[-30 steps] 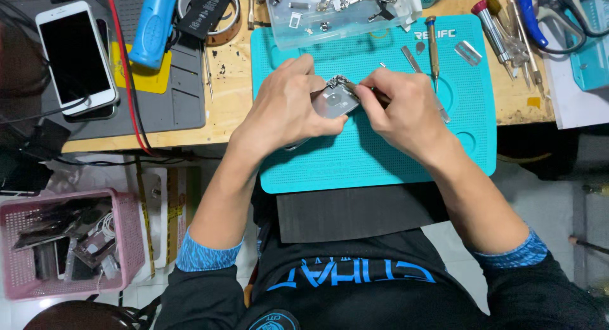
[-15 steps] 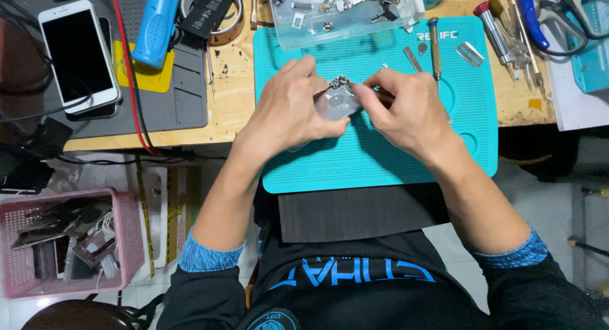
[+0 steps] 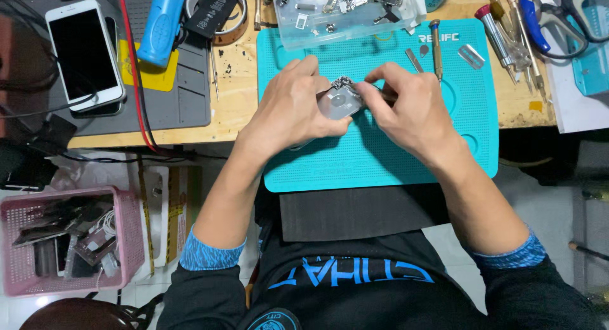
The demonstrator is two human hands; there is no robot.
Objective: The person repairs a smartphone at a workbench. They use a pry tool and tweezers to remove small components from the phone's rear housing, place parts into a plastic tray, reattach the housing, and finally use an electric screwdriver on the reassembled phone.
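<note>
My left hand [image 3: 295, 105] grips a small silver metal device part [image 3: 339, 103] over the teal work mat [image 3: 393, 165], thumb pressed against its lower side. My right hand [image 3: 409, 111] pinches a thin dark tool [image 3: 384, 96] whose tip meets the top edge of the part, where small metal bits stick out. Both hands touch the part from either side. The underside of the part is hidden by my fingers.
A clear tray of small metal parts [image 3: 346, 13] lies at the mat's far edge. A screwdriver [image 3: 436, 44], tweezers [image 3: 413, 59] and a blade [image 3: 471, 56] lie on the mat. A white phone [image 3: 84, 54], a blue tool [image 3: 162, 22] and tape roll [image 3: 216, 13] are left. A pink basket [image 3: 66, 241] stands below.
The hands and the part stay in nearly the same spot; only small finger shifts on the part show.
</note>
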